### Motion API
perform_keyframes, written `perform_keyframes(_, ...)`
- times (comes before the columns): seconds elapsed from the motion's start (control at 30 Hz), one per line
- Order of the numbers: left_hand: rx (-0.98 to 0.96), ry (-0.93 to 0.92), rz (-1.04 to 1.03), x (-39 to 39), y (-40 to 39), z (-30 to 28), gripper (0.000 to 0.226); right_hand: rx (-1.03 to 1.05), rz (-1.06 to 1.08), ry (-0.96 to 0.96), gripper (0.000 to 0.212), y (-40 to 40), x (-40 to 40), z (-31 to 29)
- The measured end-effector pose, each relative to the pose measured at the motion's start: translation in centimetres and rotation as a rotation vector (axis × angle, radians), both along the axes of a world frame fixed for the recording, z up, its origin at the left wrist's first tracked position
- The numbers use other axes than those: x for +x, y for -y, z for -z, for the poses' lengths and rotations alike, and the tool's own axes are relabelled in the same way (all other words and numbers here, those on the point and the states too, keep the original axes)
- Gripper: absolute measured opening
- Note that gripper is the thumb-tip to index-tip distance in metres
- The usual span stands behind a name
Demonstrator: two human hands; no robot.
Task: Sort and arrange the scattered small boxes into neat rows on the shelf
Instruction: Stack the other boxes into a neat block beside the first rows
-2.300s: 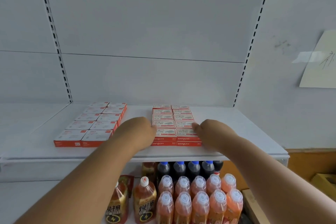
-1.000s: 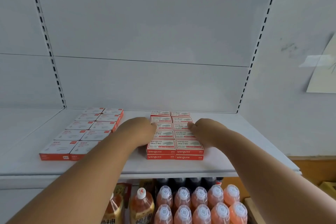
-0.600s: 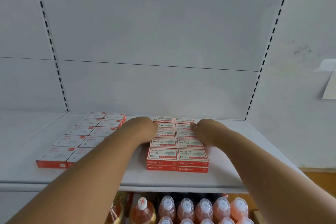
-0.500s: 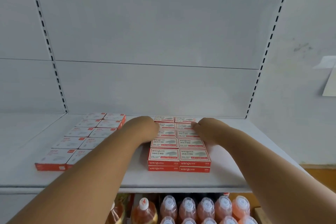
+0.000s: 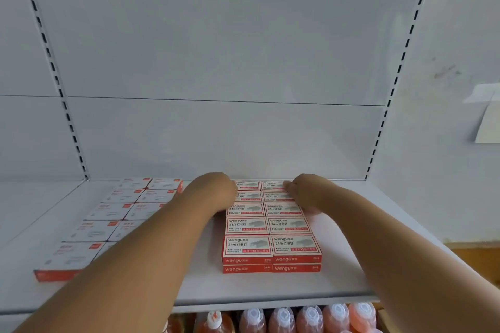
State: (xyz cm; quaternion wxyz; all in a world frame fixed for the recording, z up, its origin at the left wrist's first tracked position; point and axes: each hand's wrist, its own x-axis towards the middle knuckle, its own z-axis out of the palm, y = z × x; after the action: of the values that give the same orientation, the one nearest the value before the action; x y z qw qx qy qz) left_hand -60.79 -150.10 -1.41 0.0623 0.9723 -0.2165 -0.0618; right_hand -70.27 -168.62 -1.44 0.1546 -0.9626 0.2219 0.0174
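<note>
Staple boxes, red and white, sit in a tight block on the white shelf, two columns wide and stacked two layers high at the near edge, where the red fronts read "wengu". The block lies a little right of the shelf's middle, its far end close to the back panel.

From the head camera, both bare forearms reach forward over the shelf. The left hand is pressed against the block's left flank near the far rows, and the right hand rests on the right flank and top of the far rows, fingertips on the rearmost box. Fingers of both look curled loosely inward, though whether either hand actually grips a box I cannot tell.

A second block of white boxes with red edges lies well apart to the left, also two columns wide, partly hidden by the left forearm.

Below the shelf edge, capped bottles of orange drink stand in a row. A paper sheet is taped on the wall at right.
</note>
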Motion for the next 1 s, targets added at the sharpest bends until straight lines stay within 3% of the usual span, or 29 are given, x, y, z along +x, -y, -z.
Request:
perform_keyframes(0.13,-0.048,0.029,-0.016,-0.4,-0.2,-0.3,0.033,-0.064,0.005,-0.011,0.050,0.1,0.3,0.2)
perform_keyframes(0.23,-0.177,0.066,-0.035,-0.7,-0.2,-0.3,0.031,-0.060,0.033,0.146,0.038,0.0,0.2,0.1)
perform_keyframes(0.33,-0.318,0.077,0.072,-0.7,0.1,0.2,0.039,0.034,-0.107,0.260,0.033,-0.2,0.2,-0.2)
perform_keyframes(0.43,-0.306,0.103,0.120,-0.8,0.5,0.9,0.025,0.165,-0.164,0.226,0.025,-0.5,0.3,-0.1)
perform_keyframes(0.57,-0.302,0.123,0.118,-0.9,0.4,1.2,0.022,0.238,-0.153,0.249,0.025,-0.6,0.1,0.3)
perform_keyframes(1.0,-0.254,0.166,0.108,-1.4,0.4,0.7,0.021,0.112,-0.183,0.196,0.030,-0.9,-0.3,0.0)
